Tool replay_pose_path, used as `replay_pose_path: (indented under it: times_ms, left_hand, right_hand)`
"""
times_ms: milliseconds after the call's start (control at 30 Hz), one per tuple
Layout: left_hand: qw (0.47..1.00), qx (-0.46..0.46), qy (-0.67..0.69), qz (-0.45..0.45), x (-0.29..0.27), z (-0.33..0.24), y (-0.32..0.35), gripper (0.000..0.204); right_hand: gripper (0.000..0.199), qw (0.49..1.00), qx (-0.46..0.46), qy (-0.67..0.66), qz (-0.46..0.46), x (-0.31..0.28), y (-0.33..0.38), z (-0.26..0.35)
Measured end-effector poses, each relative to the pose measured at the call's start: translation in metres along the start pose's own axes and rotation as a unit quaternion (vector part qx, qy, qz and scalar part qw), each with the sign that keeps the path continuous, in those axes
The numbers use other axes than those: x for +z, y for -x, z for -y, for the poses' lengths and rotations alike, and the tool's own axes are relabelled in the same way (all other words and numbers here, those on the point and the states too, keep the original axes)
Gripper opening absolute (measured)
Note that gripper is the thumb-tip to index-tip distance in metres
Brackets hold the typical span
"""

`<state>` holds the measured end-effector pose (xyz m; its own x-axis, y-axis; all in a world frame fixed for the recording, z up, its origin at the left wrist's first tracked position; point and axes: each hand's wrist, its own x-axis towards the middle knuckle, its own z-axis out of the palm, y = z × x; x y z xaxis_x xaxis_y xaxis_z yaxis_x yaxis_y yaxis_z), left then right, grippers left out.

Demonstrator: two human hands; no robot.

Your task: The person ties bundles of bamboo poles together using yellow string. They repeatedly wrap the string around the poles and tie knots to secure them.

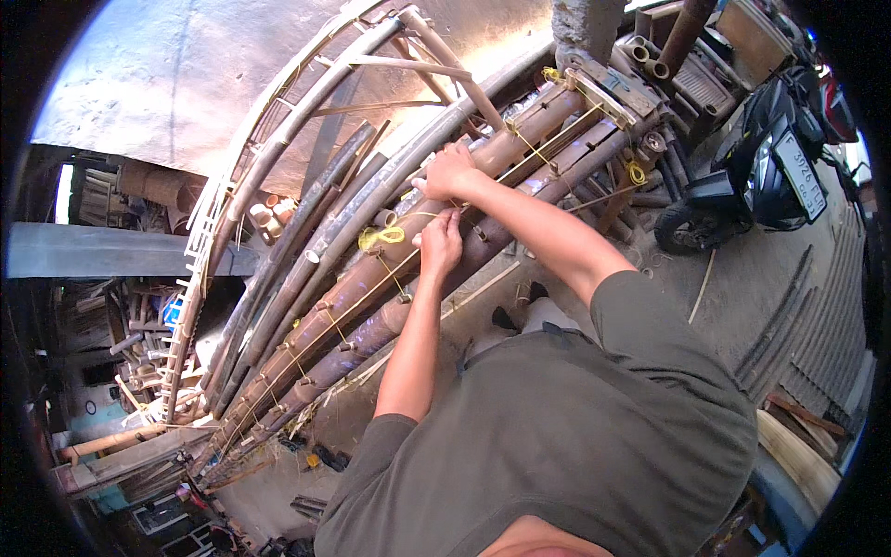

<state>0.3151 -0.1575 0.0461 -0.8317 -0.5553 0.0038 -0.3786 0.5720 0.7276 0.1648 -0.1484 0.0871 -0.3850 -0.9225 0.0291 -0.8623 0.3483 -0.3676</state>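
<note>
Two thick brown bamboo poles run side by side, the far pole (pixel 364 278) and the near pole (pixel 371 332), with pegs and thin cord lashings along them. My left hand (pixel 440 243) is closed in a pinch over the poles, on a yellow cord (pixel 425 214). That cord runs from a looped yellow bundle (pixel 380 236) lying on the far pole, left of my hand. Just beyond, my right hand (pixel 452 173) is closed above the far pole's outer side, its fingers bent downward. What its fingertips hold is hidden.
Behind the poles rises a curved bamboo frame (pixel 302 116) beside several long dark poles (pixel 357 204). At the far right end are a wooden clamp block (pixel 603 97) and another yellow cord coil (pixel 636 173). A parked motorcycle (pixel 770 172) stands right; corrugated sheets (pixel 826 343) lie nearby.
</note>
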Motion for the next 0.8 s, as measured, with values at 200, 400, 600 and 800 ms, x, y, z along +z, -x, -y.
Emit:
replay_pose_path:
  times_ms: [200,400,600,800]
  left_hand:
    - [0.992,0.055,-0.043,-0.107,0.001,0.016,0.018,0.027]
    - [0.961,-0.007,0.274,-0.033,-0.017,-0.007,-0.019,0.027]
    - [0.991,0.033,-0.012,-0.128,-0.037,0.015,-0.121,0.029]
    - [0.991,0.043,-0.122,-0.034,-0.06,0.077,-0.111,0.032]
  right_hand:
    - [0.04,0.838,-0.205,-0.49,0.128,-0.049,0.082,0.03]
    - [0.043,0.951,-0.076,-0.256,0.153,0.032,0.193,0.035]
    - [0.028,0.977,-0.052,-0.173,0.112,0.048,0.195,0.042]
    - [0.027,0.964,-0.086,-0.245,0.055,0.061,0.208,0.128]
